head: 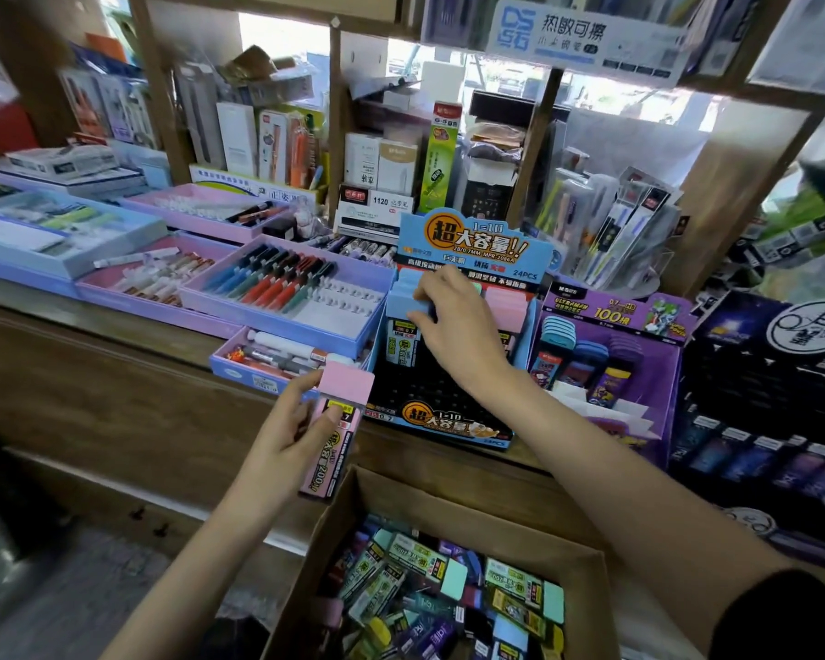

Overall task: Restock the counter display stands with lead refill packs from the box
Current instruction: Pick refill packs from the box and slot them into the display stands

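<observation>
While the right hand (453, 326) is pinching the cap of a blue pack (403, 297) between thumb and fingertips, that pack is standing at the back left corner of the blue stand (448, 431); whether it is fully seated cannot be told. The stand is sitting at the front edge of the counter (129, 333). The left hand (286, 440) is gripping a pink pack (341, 421) around its middle, upright, just beside the stand's front left corner and above the box (401, 497). The packs are likely light, rigid and smooth, so gripping across the flat sides below the cap is advisable. The right hand is hiding the stand's middle rows, and the box's near edge is running out of frame.
</observation>
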Tool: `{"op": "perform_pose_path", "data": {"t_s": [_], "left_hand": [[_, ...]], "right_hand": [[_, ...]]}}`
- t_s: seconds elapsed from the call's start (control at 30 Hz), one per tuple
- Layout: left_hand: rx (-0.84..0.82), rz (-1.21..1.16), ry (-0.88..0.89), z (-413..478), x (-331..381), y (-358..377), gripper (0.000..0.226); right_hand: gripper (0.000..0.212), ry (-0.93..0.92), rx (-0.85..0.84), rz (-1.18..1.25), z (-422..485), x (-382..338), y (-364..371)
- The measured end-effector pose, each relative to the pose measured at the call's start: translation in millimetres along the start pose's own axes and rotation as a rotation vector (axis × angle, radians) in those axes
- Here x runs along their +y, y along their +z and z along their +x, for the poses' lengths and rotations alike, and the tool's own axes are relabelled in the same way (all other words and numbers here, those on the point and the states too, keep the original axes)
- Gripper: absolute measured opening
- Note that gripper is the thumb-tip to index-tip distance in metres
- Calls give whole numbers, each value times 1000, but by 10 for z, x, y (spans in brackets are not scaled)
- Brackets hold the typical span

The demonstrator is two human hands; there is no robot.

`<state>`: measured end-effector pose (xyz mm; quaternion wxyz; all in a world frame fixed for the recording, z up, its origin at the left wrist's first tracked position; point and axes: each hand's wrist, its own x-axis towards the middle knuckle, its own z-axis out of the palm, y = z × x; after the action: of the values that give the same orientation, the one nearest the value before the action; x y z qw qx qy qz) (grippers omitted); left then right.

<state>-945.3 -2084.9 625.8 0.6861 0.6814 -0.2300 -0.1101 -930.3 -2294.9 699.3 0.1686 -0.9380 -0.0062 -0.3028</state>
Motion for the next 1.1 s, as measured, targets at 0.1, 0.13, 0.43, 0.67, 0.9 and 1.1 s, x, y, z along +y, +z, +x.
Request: {"op": "perform_pose_path", "data": {"t_s": [0.1, 0.13, 0.43, 0.67, 0.9, 1.1], "left_hand": [[-13, -20, -12, 5, -3, 37, 32], [-19, -29, -22, 5, 1, 57, 31], [-59, -88, -26, 89, 111, 459, 22], [-198, -38, 104, 179, 180, 964, 22], [-247, 486, 274, 413, 232, 1095, 63], [-289, 1016, 287, 576, 25, 848, 82]], "right_hand": [[14, -10, 62, -101, -43, 63, -11], [16, -10, 59, -118, -42, 73, -40], [11, 312, -276, 592, -518, -19, -513], [21, 434, -231, 688, -907, 165, -737], [25, 448, 27, 595, -802, 475, -1116], [17, 401, 152, 457, -487, 591, -1073]]}}
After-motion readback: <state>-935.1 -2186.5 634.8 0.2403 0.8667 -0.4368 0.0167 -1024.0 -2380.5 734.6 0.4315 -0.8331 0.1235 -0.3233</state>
